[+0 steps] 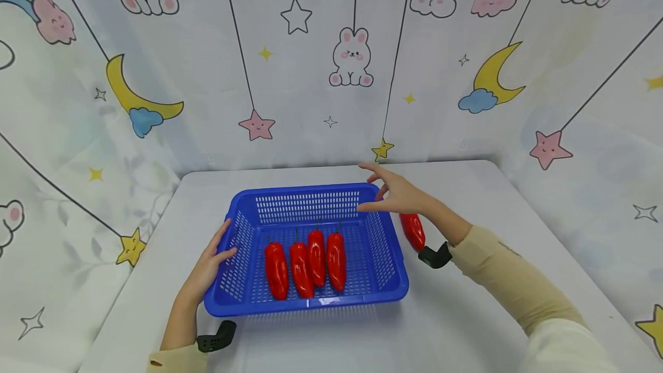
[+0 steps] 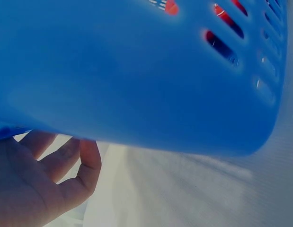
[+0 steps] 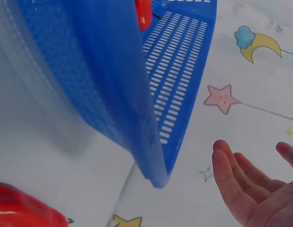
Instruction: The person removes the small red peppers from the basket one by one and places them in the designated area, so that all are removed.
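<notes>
A blue plastic basket (image 1: 357, 302) with slotted walls sits mid-table, several glossy red chili peppers (image 1: 336, 261) lying side by side in it, stems toward the far wall. My left hand (image 1: 203, 272) grips its left rim, thumb over the inside. In the left wrist view, bent fingers (image 2: 91, 165) reach up under the rim. Above the basket's far right corner, my right hand (image 1: 396, 193) holds nothing, thumb and fingers spread apart. The right wrist view shows that hand (image 3: 255, 194) apart from the basket wall. One more red chili pepper (image 1: 412, 231) lies outside, right of the basket, partly covered by my right forearm.
The white table (image 1: 440, 327) extends around the basket on every side. Behind it hangs a pale cloth (image 1: 311, 85) printed with moons, stars and rabbits, continuing along both sides. A black wrist device (image 1: 436, 256) sits by the right wrist, another (image 1: 217, 337) by the left.
</notes>
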A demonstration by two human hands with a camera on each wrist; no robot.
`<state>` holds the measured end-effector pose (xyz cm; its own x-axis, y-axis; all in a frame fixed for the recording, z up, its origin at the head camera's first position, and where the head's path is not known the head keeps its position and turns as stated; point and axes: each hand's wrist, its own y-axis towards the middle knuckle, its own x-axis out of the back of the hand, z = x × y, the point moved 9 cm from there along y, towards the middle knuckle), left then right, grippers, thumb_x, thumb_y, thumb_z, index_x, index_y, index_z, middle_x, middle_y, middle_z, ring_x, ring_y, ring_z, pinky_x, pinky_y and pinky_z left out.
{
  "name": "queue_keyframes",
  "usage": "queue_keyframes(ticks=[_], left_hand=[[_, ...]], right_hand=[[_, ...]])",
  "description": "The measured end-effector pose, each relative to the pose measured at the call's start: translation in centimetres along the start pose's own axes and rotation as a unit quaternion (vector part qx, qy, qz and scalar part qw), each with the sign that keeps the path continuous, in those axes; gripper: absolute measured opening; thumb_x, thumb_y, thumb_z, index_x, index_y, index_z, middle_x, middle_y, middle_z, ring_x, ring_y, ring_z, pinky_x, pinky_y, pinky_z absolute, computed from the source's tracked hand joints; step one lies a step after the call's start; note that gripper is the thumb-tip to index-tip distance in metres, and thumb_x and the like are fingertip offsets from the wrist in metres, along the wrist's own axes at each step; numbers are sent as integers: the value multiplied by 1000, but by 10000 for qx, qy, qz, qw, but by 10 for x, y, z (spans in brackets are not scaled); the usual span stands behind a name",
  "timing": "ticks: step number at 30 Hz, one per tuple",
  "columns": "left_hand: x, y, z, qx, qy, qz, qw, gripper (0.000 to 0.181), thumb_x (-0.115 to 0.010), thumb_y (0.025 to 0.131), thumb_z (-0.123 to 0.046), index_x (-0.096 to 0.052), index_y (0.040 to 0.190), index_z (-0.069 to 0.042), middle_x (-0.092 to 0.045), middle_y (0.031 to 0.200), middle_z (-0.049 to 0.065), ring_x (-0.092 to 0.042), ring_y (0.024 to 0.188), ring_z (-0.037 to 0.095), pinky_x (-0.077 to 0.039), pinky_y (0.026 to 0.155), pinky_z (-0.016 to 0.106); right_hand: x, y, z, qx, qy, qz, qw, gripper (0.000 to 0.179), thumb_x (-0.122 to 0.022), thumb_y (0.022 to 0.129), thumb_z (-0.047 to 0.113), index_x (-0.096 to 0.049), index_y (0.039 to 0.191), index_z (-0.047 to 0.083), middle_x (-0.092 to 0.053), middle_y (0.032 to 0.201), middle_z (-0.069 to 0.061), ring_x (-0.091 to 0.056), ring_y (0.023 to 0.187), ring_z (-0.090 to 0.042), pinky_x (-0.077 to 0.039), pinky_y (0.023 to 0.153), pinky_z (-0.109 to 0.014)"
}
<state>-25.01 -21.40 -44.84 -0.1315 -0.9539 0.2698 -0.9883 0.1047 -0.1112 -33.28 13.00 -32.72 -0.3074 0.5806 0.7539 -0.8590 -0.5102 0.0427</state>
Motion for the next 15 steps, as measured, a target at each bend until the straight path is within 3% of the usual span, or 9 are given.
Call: queue_keyframes(ticks=[9, 15], left_hand=[[-1, -1, -2, -49, -24, 1, 10000, 61, -37, 97, -18, -5, 148, -31, 2, 152, 14, -8, 134, 46, -18, 96, 65], [-1, -1, -2, -56, -31, -1, 10000, 62, -36, 97, -17, -4, 148, -30, 2, 152, 13, -6, 135, 44, -14, 98, 65]], right_hand=[[-6, 9, 18, -2, -155, 6, 9999, 91, -71, 72, 44, -22, 145, 23, -47, 129, -12, -61, 86, -22, -53, 69, -33], [-15, 18, 33, 211, -187, 143, 9995, 92, -72, 71, 47, -22, 145, 25, -48, 128, -13, -62, 85, -22, -52, 69, -33]])
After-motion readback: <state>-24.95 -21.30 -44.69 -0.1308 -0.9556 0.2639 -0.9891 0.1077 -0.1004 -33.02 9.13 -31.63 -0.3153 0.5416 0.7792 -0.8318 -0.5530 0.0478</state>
